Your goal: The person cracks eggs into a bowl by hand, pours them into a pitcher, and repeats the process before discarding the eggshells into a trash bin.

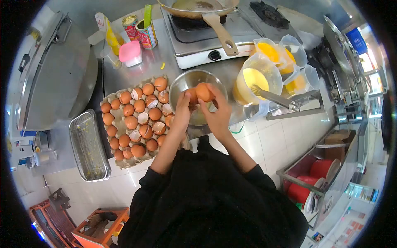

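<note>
Over a steel mixing bowl (177, 84), my two hands are close together, each with a brown egg. My left hand (183, 108) is closed around one egg (191, 96), partly covered by the fingers. In my right hand (216, 110) is another egg (204, 91), gripped between thumb and fingers. The two eggs are side by side and seem to touch. Left of the bowl lies a cardboard egg tray (120, 124) with several brown eggs (131, 122) and several opened shells (143, 118). What lies in the bowl is mostly hidden by my hands.
Plastic jugs (252, 78) of yellow liquid stand at the right, one with a whisk (275, 97) in it. Behind are a gas stove (194, 58) with a frying pan (219, 29), cans (147, 35) and a pink-lidded tub (130, 53). A wire-mesh tray (89, 144) lies left, near a large pot (53, 74).
</note>
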A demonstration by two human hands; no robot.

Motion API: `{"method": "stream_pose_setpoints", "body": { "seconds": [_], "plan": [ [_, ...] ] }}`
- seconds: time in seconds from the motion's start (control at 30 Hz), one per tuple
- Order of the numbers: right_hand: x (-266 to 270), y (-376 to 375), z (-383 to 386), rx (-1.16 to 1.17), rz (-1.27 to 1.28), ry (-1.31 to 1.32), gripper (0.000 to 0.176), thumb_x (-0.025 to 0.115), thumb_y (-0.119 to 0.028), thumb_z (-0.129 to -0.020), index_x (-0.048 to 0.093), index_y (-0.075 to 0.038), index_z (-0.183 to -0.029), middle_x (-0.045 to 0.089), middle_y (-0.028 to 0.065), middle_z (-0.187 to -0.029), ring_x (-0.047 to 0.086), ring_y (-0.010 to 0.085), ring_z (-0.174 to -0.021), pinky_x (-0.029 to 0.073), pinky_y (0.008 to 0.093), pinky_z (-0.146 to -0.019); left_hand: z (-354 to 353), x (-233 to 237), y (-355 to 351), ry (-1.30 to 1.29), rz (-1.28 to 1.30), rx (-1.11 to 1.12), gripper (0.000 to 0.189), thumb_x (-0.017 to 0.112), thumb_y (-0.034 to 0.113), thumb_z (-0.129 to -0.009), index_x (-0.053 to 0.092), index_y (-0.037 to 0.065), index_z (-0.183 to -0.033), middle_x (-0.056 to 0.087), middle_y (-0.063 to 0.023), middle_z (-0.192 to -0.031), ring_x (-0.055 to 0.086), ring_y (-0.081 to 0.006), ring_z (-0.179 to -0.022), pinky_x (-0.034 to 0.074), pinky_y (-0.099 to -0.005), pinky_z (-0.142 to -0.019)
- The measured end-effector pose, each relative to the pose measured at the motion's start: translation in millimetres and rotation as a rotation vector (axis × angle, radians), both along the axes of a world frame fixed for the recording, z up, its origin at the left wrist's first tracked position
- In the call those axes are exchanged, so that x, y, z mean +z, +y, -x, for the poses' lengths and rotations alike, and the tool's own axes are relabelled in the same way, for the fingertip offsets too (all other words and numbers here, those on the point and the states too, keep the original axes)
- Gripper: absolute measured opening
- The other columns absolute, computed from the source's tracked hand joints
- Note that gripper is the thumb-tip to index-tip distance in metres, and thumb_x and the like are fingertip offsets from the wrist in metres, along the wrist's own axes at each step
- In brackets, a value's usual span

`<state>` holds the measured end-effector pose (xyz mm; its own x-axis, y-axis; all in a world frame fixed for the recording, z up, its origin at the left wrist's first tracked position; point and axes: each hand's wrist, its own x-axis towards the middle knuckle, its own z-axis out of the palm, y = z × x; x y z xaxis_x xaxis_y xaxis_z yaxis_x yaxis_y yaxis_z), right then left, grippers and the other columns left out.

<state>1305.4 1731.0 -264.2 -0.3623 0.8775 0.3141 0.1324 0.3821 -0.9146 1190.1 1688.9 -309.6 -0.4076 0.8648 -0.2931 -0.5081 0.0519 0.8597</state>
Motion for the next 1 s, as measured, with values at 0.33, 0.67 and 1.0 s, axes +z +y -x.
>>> {"method": "stream_pose_setpoints", "body": {
  "seconds": [0.33,0.67,1.0],
  "plan": [
    [-1,51,-14,0.305,0.960,0.224,0.033,0.051,-0.029,-0.088,0.047,-0.008,-0.113,0.057,0.0073,-0.099,0.062,0.0139,-0.072,0.047,0.0222,-0.060,30,23,8,0.193,0.128,-0.109,0.036,0.057,0.030,-0.084,0.052,0.007,-0.112,0.059,-0.0073,-0.095,0.058,-0.0136,-0.081,0.046,-0.0253,-0.067],
    [6,50,-4,0.294,0.354,-0.094,0.046,0.068,-0.019,-0.072,0.056,-0.006,-0.114,0.062,0.0095,-0.088,0.062,0.0147,-0.070,0.050,0.0250,-0.062,34,50,9,0.655,0.016,-0.183,0.034,0.072,0.017,-0.073,0.063,0.005,-0.104,0.062,-0.0011,-0.082,0.055,-0.0037,-0.067,0.044,-0.0169,-0.060],
    [-1,42,5,0.176,0.175,-0.175,0.039,0.067,-0.017,-0.065,0.064,-0.007,-0.103,0.066,0.0122,-0.081,0.062,0.0153,-0.066,0.050,0.0265,-0.065,33,40,6,0.843,-0.053,-0.120,0.033,0.071,0.014,-0.070,0.064,0.005,-0.101,0.064,-0.0013,-0.081,0.056,-0.0047,-0.068,0.046,-0.0196,-0.063]
  ]
}}
